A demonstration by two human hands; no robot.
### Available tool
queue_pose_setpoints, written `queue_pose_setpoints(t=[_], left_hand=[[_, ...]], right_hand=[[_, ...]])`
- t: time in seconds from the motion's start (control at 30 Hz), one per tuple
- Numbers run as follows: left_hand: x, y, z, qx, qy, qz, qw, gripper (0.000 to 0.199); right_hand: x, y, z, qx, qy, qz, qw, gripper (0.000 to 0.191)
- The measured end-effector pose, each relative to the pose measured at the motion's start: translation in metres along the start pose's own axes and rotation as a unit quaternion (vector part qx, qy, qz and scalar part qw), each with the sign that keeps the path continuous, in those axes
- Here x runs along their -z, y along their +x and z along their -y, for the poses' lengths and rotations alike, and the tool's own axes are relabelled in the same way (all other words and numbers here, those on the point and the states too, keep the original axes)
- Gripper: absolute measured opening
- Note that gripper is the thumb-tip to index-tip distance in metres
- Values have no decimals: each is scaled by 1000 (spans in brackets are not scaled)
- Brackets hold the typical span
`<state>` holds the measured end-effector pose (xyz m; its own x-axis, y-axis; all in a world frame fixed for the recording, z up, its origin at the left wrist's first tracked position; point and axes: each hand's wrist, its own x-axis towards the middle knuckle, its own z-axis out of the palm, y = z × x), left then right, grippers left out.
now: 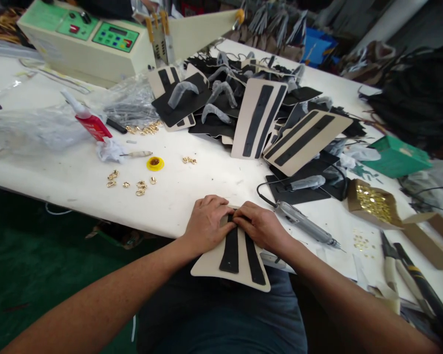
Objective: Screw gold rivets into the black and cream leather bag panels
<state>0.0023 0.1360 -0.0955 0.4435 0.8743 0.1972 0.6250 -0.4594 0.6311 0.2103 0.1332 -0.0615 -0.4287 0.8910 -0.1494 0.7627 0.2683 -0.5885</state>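
Observation:
A beige panel with two black strips (210,265) rests partly on the table's front edge and partly over my lap, its near end curved. My left hand (209,221) grips its left side, with the thumb pressed onto a black strip. From the right, my right hand (259,223) closes on the panel's far part, thumb and fingertips at the strips close to my left thumb. Whatever small piece may lie between the fingertips is hidden. Right of my right hand lies a grey electric screwdriver (306,223) with a black cord.
Black panels with plastic-wrapped handles (184,93) are piled behind. Gold hooks (141,187), a yellow dish (155,163) and a red glue bottle (96,127) lie left. A box of gold parts (374,204) and pliers (389,260) sit right. A green-panelled machine (84,44) stands back left.

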Motion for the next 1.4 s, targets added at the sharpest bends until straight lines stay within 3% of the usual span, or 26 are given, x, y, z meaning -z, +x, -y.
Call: queue_pose_setpoints(t=[0.27,0.53,0.73,1.03,1.3,1.4], left_hand=[[-1,0,1,4,3,3,1000,25],[-1,1,0,15,1,14,1000,28],[1,1,-1,14,-5,16,1000,26],[-4,-1,-2,1,23,-1,1000,28],[-1,-2,-5,0,28,1,1000,27],[-1,-2,-6,7,24,-3,1000,25]], right_hand=[[1,7,6,-71,-33,-7,997,10],[6,22,-2,-146,18,29,989,12],[11,30,2,-144,15,48,988,15],[2,7,2,-162,63,-13,985,16],[10,3,8,-136,63,-1,989,26],[27,-16,0,-112,4,-91,990,25]])
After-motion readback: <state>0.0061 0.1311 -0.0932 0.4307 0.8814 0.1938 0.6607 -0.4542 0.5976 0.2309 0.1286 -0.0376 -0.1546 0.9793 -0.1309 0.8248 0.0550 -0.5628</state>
